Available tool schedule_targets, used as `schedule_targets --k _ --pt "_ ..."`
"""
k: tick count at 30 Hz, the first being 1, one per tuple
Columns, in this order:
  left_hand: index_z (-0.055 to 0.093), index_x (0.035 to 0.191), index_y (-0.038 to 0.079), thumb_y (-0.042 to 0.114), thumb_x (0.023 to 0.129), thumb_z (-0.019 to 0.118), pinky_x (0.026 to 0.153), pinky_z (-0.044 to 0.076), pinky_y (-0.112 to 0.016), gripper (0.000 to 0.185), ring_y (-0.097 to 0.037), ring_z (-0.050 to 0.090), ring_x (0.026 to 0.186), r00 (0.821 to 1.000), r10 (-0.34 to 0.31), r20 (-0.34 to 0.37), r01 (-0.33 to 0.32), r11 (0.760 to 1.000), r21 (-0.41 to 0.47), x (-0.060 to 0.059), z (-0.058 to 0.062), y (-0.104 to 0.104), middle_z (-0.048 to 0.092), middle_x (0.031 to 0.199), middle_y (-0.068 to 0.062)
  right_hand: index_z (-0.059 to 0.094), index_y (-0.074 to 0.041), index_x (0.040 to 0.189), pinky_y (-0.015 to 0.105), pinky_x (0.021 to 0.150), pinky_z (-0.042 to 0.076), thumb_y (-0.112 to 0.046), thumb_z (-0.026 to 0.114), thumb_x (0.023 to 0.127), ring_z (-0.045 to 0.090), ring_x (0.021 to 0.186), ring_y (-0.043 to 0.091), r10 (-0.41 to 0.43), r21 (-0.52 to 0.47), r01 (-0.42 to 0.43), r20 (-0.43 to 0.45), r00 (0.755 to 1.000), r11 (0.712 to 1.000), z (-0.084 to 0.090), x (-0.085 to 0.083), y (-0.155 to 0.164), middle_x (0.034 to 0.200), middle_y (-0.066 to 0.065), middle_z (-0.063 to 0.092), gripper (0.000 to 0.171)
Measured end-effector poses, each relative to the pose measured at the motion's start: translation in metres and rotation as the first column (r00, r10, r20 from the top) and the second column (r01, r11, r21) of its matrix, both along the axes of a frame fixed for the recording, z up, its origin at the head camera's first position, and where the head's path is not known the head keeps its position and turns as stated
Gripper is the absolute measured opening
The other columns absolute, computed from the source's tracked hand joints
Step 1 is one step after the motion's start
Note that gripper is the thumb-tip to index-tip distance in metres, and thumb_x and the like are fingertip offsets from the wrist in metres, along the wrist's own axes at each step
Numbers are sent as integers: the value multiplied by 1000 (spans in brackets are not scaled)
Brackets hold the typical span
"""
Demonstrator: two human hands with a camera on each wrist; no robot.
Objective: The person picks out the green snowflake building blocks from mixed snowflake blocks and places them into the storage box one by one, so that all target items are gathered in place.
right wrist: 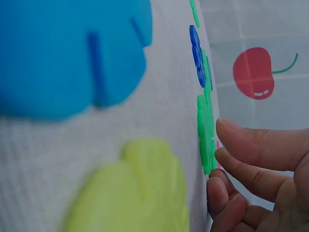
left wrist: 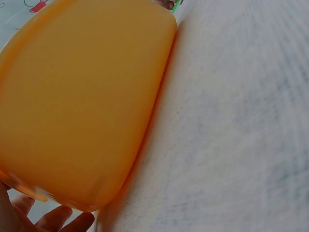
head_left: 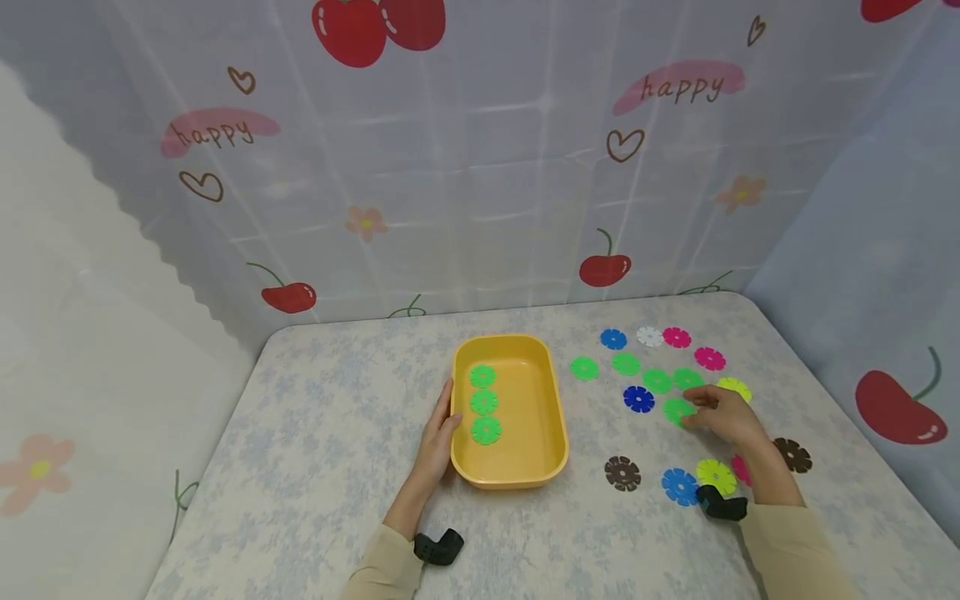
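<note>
My left hand (head_left: 433, 440) holds the left side of a yellow plastic tray (head_left: 531, 417), thumb at the rim and fingers along the outer wall. The left wrist view shows the tray's outside (left wrist: 91, 96), with the fingertips at its edge. Inside the tray, three green notched discs (head_left: 484, 402) lie in a column along the left. My right hand (head_left: 726, 414) reaches down over a green disc (head_left: 676, 411) on the table, its fingertips right at the disc. In the right wrist view, thumb and fingers are parted beside the green discs (right wrist: 205, 140).
More notched discs lie on the table right of the tray: a dark blue disc (head_left: 639, 399), a brown disc (head_left: 622, 473), a white disc (head_left: 650, 337), pink ones (head_left: 710, 358) and several others. A yellow disc (head_left: 716, 476) and a blue disc (head_left: 680, 487) lie near the right wrist.
</note>
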State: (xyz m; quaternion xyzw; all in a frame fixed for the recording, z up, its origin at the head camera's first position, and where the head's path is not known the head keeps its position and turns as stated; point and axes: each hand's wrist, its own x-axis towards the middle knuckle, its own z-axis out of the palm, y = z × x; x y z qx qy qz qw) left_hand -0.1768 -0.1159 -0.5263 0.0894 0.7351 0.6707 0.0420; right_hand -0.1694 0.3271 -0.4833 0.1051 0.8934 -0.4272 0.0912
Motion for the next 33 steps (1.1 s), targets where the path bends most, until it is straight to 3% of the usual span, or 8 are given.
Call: schedule_targets --k 14,23,27,33 --pt "11 159 23 16 107 34 122 8 -48 57 -22 4 153 1000 -11 11 11 1000 19 2 3 0 7 166 0 53 11 128 54 88 48 -7 75 81 49 107 44 -1 110 1 -4 1000 994 -6 -4 1 124 34 51 55" --pt "10 159 22 16 107 33 123 7 -46 57 -19 3 153 1000 -21 1 21 1000 12 2 3 -1 6 166 1 52 11 119 44 78 49 -4 74 78 51 97 38 18 92 -15 -28 999 996 -2 -3 -1 110 29 53 48" --pt "11 159 21 17 107 34 123 8 -45 57 -19 4 153 1000 -14 5 14 1000 9 2 3 -1 7 166 2 52 7 117 39 72 47 -4 73 80 51 92 35 4 98 -2 -24 1000 995 0 -4 0 105 25 54 44" --pt "12 159 24 18 107 34 123 8 -48 57 -20 5 153 1000 -9 7 9 1000 5 1 2 1 8 166 2 54 5 118 41 72 49 -7 70 85 56 92 36 -25 113 26 -4 1000 993 2 -2 5 107 28 57 39"
